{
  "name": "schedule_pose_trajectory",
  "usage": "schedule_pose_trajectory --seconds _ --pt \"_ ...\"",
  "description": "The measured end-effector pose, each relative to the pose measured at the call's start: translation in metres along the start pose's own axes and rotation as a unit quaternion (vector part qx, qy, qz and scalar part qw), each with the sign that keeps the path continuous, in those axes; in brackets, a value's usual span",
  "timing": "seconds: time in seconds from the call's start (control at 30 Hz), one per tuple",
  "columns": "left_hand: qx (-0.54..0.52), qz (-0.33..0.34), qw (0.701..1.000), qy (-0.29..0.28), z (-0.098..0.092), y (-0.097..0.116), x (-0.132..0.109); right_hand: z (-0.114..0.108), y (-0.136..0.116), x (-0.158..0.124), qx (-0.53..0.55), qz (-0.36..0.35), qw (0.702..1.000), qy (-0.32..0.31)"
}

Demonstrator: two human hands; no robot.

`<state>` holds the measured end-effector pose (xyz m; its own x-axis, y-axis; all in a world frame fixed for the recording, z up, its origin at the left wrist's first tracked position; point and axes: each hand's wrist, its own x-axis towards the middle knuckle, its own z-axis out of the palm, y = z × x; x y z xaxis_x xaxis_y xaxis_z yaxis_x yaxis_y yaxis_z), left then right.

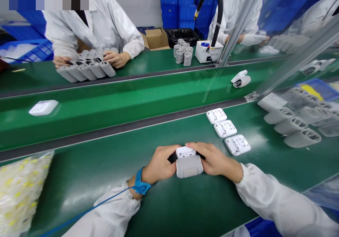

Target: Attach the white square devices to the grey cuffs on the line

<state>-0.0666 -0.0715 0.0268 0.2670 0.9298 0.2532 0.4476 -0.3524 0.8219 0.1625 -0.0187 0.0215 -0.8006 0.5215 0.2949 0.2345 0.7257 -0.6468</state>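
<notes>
In front of me, just over the green bench, I hold what looks like a wrist blood pressure monitor: a white plastic housing (pixel 186 152) against a rolled grey cuff (pixel 189 166). My left hand (pixel 161 163) grips its left side, with a blue strap and cord on the wrist. From the right, my right hand (pixel 215 161) closes round the other side, fingertips on top of the housing. Dark material shows between the hands and the monitor. Beyond my right hand lies a row of three white housings (pixel 237 144), their compartment sides facing up.
A bag of white and yellow parts (pixel 22 191) lies at left. Grey cuffs (pixel 302 134) stand at right by a blue tray (pixel 323 88). The green conveyor (pixel 119 102) carries a white housing (pixel 43 107) and a cuffed unit (pixel 241 80). Co-workers sit opposite; one handles grey cuffs (pixel 87 69).
</notes>
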Motion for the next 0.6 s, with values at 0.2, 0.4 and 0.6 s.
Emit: schedule_pose_trajectory --seconds 0.2,0.4,0.6 --pt "0.007 0.009 0.999 -0.044 -0.004 -0.001 0.005 -0.013 -0.005 0.004 -0.009 0.023 0.997 -0.07" --pt "-0.027 0.02 0.995 -0.091 -0.008 0.002 0.011 -0.015 -0.001 0.001 -0.037 0.014 0.997 -0.06" --pt "-0.034 0.011 0.997 -0.066 -0.001 0.001 0.012 -0.005 0.005 0.002 -0.049 0.002 0.999 -0.018"
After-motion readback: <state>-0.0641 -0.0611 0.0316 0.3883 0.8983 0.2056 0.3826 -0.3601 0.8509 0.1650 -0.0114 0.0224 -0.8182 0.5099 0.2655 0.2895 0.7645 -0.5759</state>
